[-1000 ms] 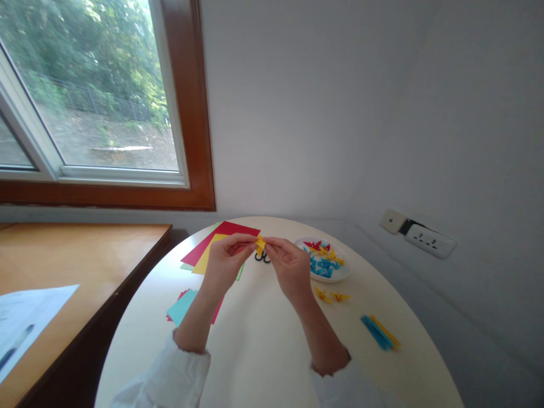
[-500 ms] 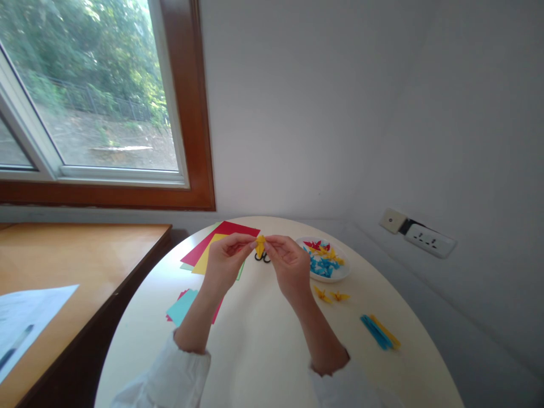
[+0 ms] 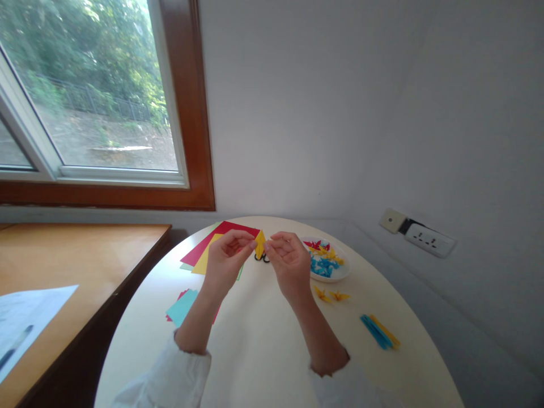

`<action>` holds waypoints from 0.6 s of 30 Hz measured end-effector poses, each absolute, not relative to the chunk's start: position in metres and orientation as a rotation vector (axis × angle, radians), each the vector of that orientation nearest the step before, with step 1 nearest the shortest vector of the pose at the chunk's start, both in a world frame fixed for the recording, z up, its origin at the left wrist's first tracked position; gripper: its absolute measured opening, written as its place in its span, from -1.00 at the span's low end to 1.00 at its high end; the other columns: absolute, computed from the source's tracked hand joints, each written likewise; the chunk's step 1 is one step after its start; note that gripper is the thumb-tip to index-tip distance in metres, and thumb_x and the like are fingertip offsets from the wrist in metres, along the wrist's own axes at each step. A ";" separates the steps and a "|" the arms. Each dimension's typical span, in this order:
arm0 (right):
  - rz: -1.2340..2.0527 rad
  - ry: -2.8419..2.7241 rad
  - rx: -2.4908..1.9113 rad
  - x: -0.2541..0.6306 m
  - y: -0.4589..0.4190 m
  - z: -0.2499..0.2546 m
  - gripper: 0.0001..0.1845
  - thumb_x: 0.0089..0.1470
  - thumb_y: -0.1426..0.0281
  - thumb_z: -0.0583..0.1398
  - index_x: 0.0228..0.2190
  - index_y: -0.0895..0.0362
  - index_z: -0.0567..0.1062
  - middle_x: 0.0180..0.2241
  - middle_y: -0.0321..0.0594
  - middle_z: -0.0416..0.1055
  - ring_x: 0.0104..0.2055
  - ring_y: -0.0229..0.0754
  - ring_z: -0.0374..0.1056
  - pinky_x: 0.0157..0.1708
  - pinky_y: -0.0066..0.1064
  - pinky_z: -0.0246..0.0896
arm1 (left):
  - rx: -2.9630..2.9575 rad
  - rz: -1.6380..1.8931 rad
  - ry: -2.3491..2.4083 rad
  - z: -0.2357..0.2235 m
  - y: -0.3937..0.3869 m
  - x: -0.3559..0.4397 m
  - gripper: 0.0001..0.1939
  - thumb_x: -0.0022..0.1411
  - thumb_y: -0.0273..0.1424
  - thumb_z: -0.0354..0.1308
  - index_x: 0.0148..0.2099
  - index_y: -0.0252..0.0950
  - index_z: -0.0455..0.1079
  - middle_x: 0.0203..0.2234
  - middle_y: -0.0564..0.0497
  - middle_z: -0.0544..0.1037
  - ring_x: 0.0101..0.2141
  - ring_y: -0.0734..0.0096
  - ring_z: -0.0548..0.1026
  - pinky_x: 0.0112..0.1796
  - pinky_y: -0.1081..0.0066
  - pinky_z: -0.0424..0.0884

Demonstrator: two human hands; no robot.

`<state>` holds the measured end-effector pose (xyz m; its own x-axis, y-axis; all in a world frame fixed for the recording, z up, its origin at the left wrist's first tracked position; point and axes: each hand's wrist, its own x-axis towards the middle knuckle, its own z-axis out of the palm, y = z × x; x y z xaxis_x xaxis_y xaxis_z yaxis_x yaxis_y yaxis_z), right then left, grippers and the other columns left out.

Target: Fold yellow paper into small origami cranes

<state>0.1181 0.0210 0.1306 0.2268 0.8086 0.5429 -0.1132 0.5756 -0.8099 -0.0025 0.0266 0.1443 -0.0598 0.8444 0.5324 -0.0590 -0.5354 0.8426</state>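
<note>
A small folded yellow paper piece is pinched between the fingertips of both my hands, held above the round cream table. My left hand grips it from the left, fingers curled. My right hand grips it from the right, thumb and forefinger closed on it. Black scissors lie on the table just behind the hands, mostly hidden.
A white plate holds several red, yellow and blue folded cranes. Two yellow cranes lie beside it. Blue and yellow paper strips lie at the right. Coloured sheets and small squares lie at the left. A wooden desk adjoins.
The yellow piece has been turned upright and now shows as a taller pointed shape. Both hands have risen slightly and stayed close together.
</note>
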 end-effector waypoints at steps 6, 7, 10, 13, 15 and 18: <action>0.665 -1.187 -0.715 0.118 0.021 0.130 -0.86 -0.14 0.43 0.25 -0.47 0.10 0.36 -0.52 -0.37 0.36 -0.44 -0.32 0.35 -0.39 -0.47 0.29 | 1.531 1.669 0.813 0.144 0.026 -0.002 -0.87 -0.04 -0.39 0.26 -0.43 -0.32 0.39 -0.59 0.08 0.43 -0.53 0.53 0.39 -0.46 0.51 0.36; 0.650 -1.194 -0.712 0.118 0.021 0.129 -0.88 -0.13 0.43 0.24 -0.48 0.10 0.36 -0.52 -0.37 0.35 -0.45 -0.33 0.34 -0.40 -0.47 0.28 | 1.537 1.666 0.804 0.144 0.026 -0.002 -0.87 -0.03 -0.39 0.26 -0.42 -0.32 0.39 -0.59 0.08 0.42 -0.53 0.53 0.38 -0.46 0.51 0.36; 0.618 -1.223 -0.706 0.119 0.021 0.129 -0.90 -0.12 0.45 0.23 -0.50 0.11 0.36 -0.53 -0.38 0.33 -0.46 -0.34 0.30 -0.41 -0.48 0.26 | 1.559 1.664 0.772 0.143 0.025 -0.002 -0.89 -0.02 -0.39 0.25 -0.42 -0.31 0.40 -0.58 0.08 0.43 -0.51 0.53 0.38 -0.47 0.52 0.34; 0.598 -1.254 -0.709 0.120 0.021 0.128 -0.92 -0.10 0.45 0.21 -0.51 0.11 0.36 -0.53 -0.37 0.32 -0.47 -0.33 0.29 -0.42 -0.48 0.25 | 1.599 1.646 0.770 0.143 0.025 -0.003 -0.93 0.00 -0.41 0.23 -0.42 -0.30 0.42 -0.55 0.05 0.46 -0.49 0.51 0.40 -0.46 0.52 0.34; 0.579 -1.277 -0.707 0.121 0.021 0.129 -0.93 -0.09 0.46 0.19 -0.52 0.11 0.36 -0.53 -0.37 0.31 -0.47 -0.33 0.28 -0.42 -0.47 0.25 | 1.616 1.624 0.782 0.143 0.025 -0.004 -0.94 0.00 -0.41 0.22 -0.42 -0.30 0.44 -0.53 0.04 0.49 -0.47 0.48 0.42 -0.44 0.50 0.36; 0.554 -1.303 -0.710 0.121 0.020 0.129 -0.94 -0.09 0.47 0.17 -0.52 0.11 0.36 -0.53 -0.36 0.32 -0.46 -0.32 0.28 -0.42 -0.47 0.25 | 1.605 1.590 0.807 0.144 0.024 -0.004 -0.92 -0.01 -0.40 0.23 -0.41 -0.29 0.47 -0.52 0.02 0.53 -0.45 0.44 0.45 -0.40 0.46 0.39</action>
